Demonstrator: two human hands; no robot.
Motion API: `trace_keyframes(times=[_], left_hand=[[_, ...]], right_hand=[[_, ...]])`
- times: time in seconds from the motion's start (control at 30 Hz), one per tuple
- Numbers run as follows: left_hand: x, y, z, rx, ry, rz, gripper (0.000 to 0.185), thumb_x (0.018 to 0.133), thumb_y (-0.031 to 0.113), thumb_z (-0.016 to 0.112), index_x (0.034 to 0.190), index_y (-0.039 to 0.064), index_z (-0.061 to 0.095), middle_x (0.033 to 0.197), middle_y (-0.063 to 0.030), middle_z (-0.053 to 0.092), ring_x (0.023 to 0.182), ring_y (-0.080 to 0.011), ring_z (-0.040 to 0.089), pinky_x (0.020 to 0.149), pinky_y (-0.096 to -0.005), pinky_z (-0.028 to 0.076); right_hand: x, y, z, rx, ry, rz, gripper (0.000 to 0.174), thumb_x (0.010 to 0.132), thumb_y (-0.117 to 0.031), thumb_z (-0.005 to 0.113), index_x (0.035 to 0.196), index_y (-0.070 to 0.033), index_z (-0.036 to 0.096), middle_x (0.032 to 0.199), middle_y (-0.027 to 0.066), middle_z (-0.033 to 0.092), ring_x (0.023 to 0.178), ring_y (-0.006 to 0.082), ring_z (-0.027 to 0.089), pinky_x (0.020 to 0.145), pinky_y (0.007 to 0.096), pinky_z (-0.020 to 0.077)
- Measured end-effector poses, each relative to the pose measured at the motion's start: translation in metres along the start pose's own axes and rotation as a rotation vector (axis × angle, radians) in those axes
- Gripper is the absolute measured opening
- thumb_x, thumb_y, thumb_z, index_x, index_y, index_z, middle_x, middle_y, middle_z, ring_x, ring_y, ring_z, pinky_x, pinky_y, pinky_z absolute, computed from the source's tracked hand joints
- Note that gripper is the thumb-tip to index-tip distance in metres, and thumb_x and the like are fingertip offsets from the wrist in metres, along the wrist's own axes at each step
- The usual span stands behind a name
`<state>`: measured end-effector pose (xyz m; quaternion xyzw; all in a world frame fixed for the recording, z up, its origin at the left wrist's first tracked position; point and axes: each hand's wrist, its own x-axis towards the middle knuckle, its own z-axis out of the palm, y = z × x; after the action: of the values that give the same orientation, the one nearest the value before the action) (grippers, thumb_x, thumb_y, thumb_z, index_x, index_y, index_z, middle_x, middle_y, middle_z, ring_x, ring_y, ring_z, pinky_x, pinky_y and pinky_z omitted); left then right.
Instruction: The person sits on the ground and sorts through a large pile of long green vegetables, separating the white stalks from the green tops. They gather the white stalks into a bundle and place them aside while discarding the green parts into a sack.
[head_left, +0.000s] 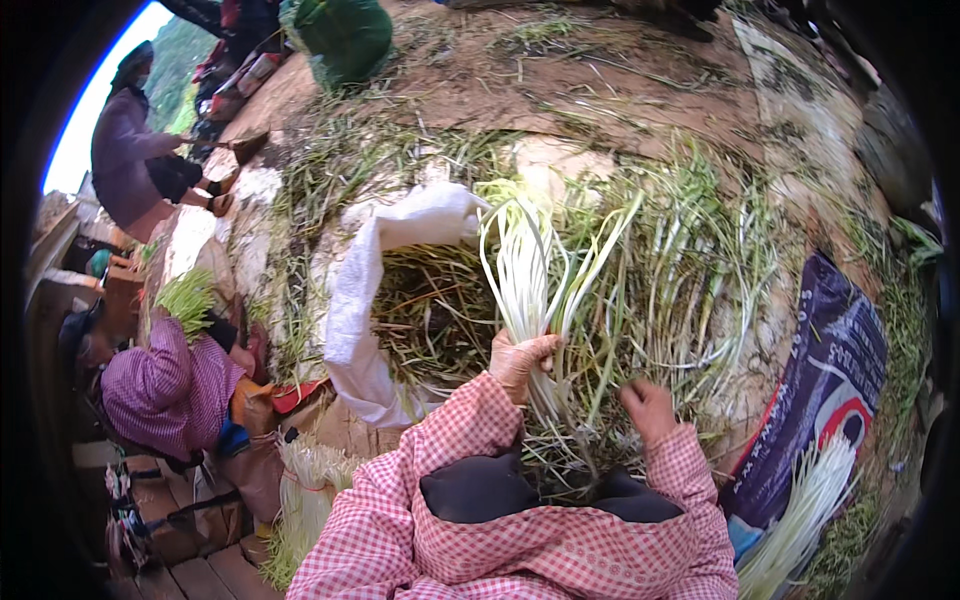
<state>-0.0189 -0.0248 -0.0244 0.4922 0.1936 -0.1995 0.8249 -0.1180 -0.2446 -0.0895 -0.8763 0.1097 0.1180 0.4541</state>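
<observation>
My left hand (521, 361) is closed around the lower part of a bunch of long white-and-pale-green vegetable stalks (521, 277), held upright with the leafy ends pointing away from me. A few greener stalks lean to the right from the same bunch, and its thin lower ends hang below the fist. To the right, my right hand (648, 409) is apart from the bunch, its fingers curled over the loose stalks; whether it pinches anything is not clear. Beyond my left hand, a white woven sack (352, 322) stands with its mouth wide, full of plant trimmings (435, 300).
Loose stalks (675, 277) lie ahead to the right. A dark printed sack (817, 375) has pale stalks (799, 517) beside it. Tied pale stalks (307, 495) stand lower left. One person (169, 382) sits left; another (131, 150) holds a long-handled tool. A green sack (345, 37) stands farther off.
</observation>
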Motion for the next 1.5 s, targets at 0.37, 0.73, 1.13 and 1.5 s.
trace_keyframes(times=[0.37, 0.73, 1.13, 1.5], left_hand=[[0.002, -0.011, -0.008, 0.198, -0.057, -0.032, 0.024, 0.069, -0.003, 0.07, 0.091, 0.002, 0.061, 0.071, -0.0043, 0.063, 0.049, -0.0073, 0.053, 0.042, -0.0174, 0.041], [0.003, 0.024, -0.038, 0.154, 0.09, 0.068, 0.021, 0.07, 0.0, 0.07, 0.09, 0.001, 0.062, 0.077, -0.0068, 0.064, 0.055, -0.0096, 0.059, 0.04, -0.0177, 0.045], [-0.008, 0.013, 0.03, 0.134, -0.346, -0.076, 0.03, 0.076, 0.014, 0.07, 0.1, 0.001, 0.058, 0.078, -0.0066, 0.064, 0.052, -0.0081, 0.054, 0.043, -0.0176, 0.041], [0.017, 0.037, 0.009, -0.129, 0.022, -0.001, 0.02, 0.078, 0.006, 0.065, 0.094, -0.003, 0.057, 0.072, -0.0112, 0.063, 0.047, -0.0115, 0.055, 0.033, -0.019, 0.042]], right_hand=[[0.035, -0.117, -0.012, 1.116, 0.137, 0.01, 0.009, 0.084, -0.013, 0.061, 0.092, -0.009, 0.063, 0.079, 0.0009, 0.063, 0.064, 0.0077, 0.054, 0.055, 0.0222, 0.0469], [0.045, -0.084, -0.08, 1.194, 0.48, -0.126, 0.014, 0.082, -0.006, 0.062, 0.096, -0.006, 0.061, 0.084, 0.0013, 0.063, 0.066, 0.0103, 0.059, 0.055, 0.023, 0.0504], [0.044, -0.112, -0.034, 0.975, 0.16, -0.248, 0.021, 0.086, -0.006, 0.056, 0.107, -0.004, 0.052, 0.091, 0.0019, 0.058, 0.083, 0.0104, 0.056, 0.071, 0.0233, 0.0467], [-0.007, -0.053, -0.011, 0.884, -0.435, -0.015, 0.05, 0.092, -0.045, 0.039, 0.11, -0.001, 0.052, 0.062, -0.0045, 0.038, 0.053, 0.0058, 0.034, 0.048, 0.0232, 0.0312]])
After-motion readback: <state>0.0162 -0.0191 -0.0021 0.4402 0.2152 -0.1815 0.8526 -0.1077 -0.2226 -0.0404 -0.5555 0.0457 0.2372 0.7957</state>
